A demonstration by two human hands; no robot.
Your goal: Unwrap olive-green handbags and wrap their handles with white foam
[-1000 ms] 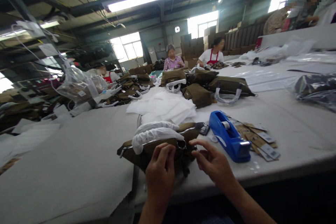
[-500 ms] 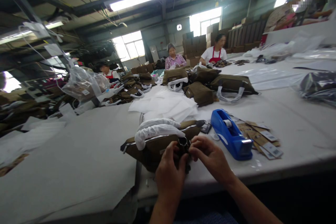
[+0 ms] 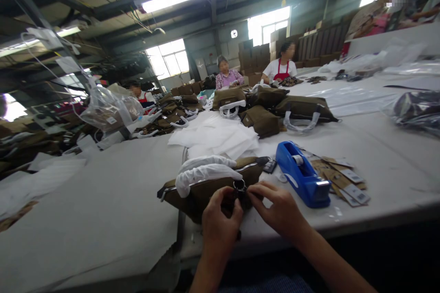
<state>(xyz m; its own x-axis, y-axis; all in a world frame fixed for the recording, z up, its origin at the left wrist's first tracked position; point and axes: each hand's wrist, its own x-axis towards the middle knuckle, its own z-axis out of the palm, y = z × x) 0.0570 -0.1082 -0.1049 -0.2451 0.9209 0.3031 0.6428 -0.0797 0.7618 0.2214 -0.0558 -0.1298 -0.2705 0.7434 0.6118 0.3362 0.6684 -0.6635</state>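
Observation:
An olive-brown handbag (image 3: 202, 198) lies on the table in front of me, its zip along the top and its handles (image 3: 206, 173) wrapped in white paper. At its near side, my left hand (image 3: 222, 219) is closed on a dark key fob that carries a round metal key ring (image 3: 239, 185). My right hand (image 3: 277, 203) pinches at the right edge of the same piece, with thumb and forefinger together. What exactly lies between those fingertips is too small and dark to make out. A dark tag (image 3: 270, 166) sits by the bag's right end.
A blue tape dispenser (image 3: 302, 176) stands right of my hands, beside brown cardboard tags (image 3: 342, 181). White paper sheets (image 3: 216, 135) and more olive bags (image 3: 304, 109) lie beyond. Co-workers sit across the table. Clear plastic (image 3: 417, 112) is heaped at right.
Both hands have shifted slightly at the key ring, the left one tilting its dark fob lower. Right fingertips stay close to the ring. The bag has hardly moved.

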